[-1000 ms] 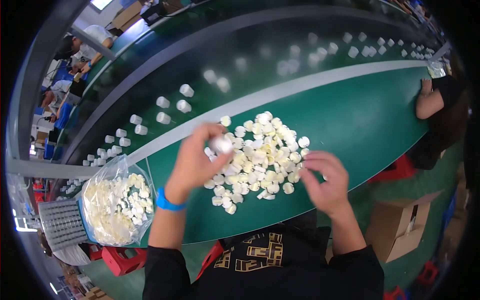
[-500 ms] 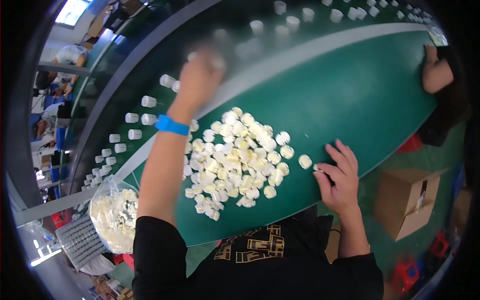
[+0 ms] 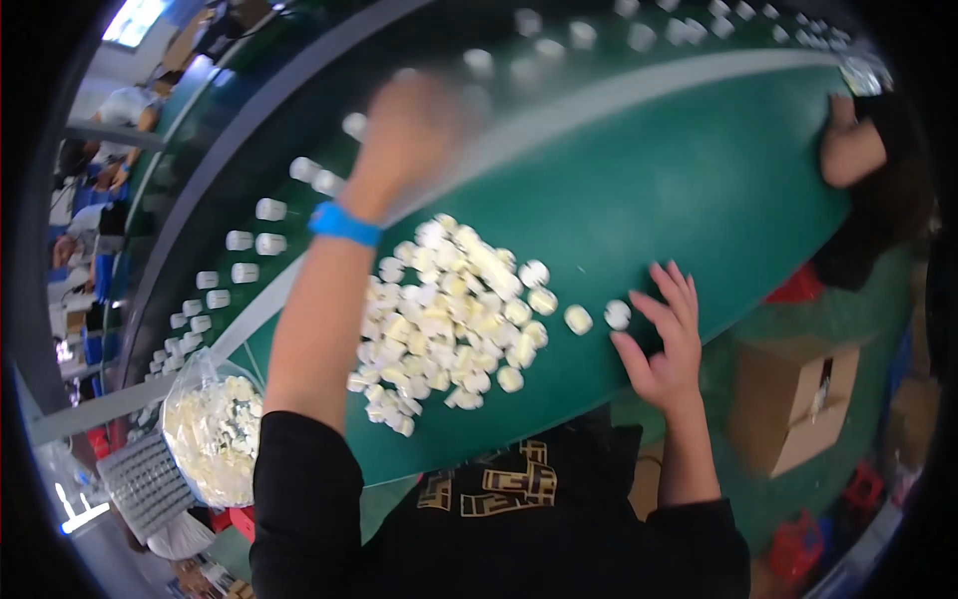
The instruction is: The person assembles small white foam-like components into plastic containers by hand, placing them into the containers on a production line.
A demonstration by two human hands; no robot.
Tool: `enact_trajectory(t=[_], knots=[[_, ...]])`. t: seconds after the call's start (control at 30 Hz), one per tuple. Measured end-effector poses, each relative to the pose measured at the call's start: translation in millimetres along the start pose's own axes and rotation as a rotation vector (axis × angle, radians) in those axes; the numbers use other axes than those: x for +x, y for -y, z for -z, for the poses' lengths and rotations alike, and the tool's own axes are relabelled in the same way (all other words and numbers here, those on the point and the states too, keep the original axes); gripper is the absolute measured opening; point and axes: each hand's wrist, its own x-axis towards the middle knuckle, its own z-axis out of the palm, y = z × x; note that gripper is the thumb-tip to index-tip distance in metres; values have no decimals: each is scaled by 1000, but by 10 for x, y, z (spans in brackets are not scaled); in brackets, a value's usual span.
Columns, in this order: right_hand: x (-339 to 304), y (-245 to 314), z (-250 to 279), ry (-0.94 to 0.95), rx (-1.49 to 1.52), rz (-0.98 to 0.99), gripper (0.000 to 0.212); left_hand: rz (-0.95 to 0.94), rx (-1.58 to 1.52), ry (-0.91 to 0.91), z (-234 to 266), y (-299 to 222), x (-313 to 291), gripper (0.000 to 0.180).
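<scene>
A heap of small round white and pale-yellow discs (image 3: 444,319) lies on the green tabletop (image 3: 599,200). Just right of the heap, one yellowish disc (image 3: 578,319) and one white disc (image 3: 617,315) lie apart. My right hand (image 3: 667,344) rests beside the white disc, thumb and fingers spread and nothing between them. Stretched out beyond the heap, my left hand (image 3: 417,130) is over the dark conveyor belt (image 3: 309,120), smeared by motion, so what it holds cannot be made out. White cylindrical pieces (image 3: 305,170) stand along the belt near it.
A clear bag of pale pieces (image 3: 215,429) and a grey tray (image 3: 148,484) are at the left. A grey rail (image 3: 559,112) divides tabletop from belt. At the far right is another person's arm (image 3: 853,150); a cardboard box (image 3: 788,404) stands below.
My right hand's fingers have parted, and the white disc that was at its fingertips now lies on the table. My left hand stays blurred over the belt; the view has shifted slightly.
</scene>
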Motion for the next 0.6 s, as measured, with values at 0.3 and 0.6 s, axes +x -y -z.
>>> enact_trajectory(t=[0.3, 0.6], knots=[[-17, -85, -172, -40, -62, 48, 40, 239, -884, -182, 865, -329, -2133, 44], [-96, 928, -133, 148, 435, 130, 35, 378, -1556, -157, 915, -887, -3172, 51]])
